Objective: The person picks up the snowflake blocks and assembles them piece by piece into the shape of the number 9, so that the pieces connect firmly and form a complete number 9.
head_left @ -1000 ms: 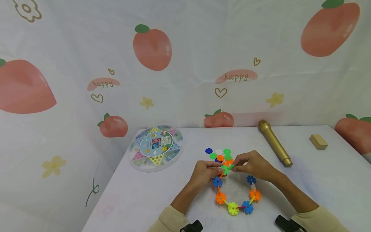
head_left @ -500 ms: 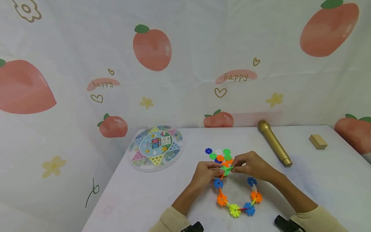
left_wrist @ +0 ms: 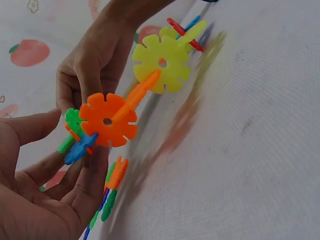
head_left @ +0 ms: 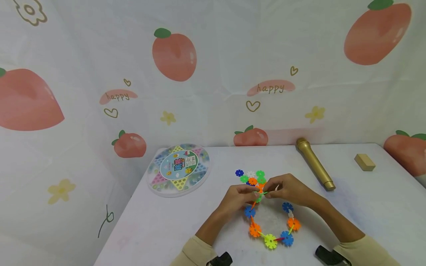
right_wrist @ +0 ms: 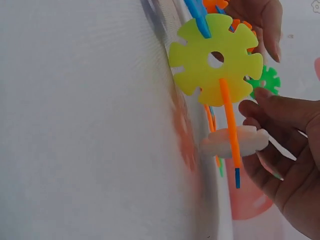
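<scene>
A chain of notched plastic snowflake discs curves over the white table, with a yellow disc (head_left: 270, 241) at its near bend and a blue disc (head_left: 287, 207) at its free right end. At its upper left end, my left hand (head_left: 234, 199) pinches a green disc (head_left: 259, 198) between thumb and fingers. My right hand (head_left: 290, 189) meets it from the right. Its thumb and forefinger pinch a green disc (right_wrist: 269, 80), seen in the right wrist view. Fingers partly cover where the green discs come together. An orange disc (left_wrist: 107, 120) hangs near the left fingers in the left wrist view.
Several loose discs (head_left: 244, 178) lie just beyond the hands. A round Chinese checkers box (head_left: 179, 170) stands at the back left. Toward the back right are a gold microphone (head_left: 315, 163) and a small tan block (head_left: 365, 162). A peach-printed cloth (head_left: 213, 74) hangs behind the table.
The green disc at the fingertips has turned from facing the camera to nearly edge-on. The lower chain has swayed slightly, its near part sitting a little further right and lower. Both hands stay nearly in place.
</scene>
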{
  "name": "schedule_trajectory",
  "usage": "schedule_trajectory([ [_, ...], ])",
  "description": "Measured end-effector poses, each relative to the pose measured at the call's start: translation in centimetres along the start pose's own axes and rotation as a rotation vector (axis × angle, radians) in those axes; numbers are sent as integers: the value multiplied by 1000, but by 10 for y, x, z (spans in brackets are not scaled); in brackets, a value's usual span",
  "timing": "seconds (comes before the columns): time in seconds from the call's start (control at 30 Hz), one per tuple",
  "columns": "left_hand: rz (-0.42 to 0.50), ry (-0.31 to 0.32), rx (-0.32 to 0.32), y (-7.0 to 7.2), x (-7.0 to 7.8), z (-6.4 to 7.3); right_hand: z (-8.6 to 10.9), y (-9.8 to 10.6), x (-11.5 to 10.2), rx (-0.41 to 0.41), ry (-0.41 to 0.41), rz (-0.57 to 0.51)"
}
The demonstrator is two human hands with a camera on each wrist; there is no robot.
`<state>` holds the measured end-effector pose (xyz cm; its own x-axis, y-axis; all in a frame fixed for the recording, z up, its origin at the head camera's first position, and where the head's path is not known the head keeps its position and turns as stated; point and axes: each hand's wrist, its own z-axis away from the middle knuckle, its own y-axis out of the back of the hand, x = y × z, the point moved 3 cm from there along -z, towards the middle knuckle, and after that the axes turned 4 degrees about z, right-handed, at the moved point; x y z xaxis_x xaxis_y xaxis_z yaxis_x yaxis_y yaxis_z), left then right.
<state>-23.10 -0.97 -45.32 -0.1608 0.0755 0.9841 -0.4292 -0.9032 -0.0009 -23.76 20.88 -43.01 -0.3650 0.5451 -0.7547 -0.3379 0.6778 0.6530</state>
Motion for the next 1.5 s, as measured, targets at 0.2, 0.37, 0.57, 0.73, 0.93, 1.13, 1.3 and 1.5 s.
schedule_trajectory([
  [0.2,10,-12,-31,1,1,-2,-4,6,8,-1,17,58],
  [0.37,-17,-15,-25,3,2,-1,-11,13,16,18,13,89],
  [0.57,13,-13,-39,4,4,0,-22,21,24,30,-33,90],
  [0.73,49,-23,-55,4,6,1,-31,23,28,32,-46,100],
  [0.93,66,-21,-73,5,5,0,-43,22,32,21,-64,116],
  [1.13,65,-3,-91,4,4,-1,-52,19,32,-5,-117,136],
  [1.3,69,-1,-96,4,5,-1,-58,17,32,-28,-138,158],
  [1.5,61,-4,-96,4,4,-1,-64,15,32,-32,-134,192],
])
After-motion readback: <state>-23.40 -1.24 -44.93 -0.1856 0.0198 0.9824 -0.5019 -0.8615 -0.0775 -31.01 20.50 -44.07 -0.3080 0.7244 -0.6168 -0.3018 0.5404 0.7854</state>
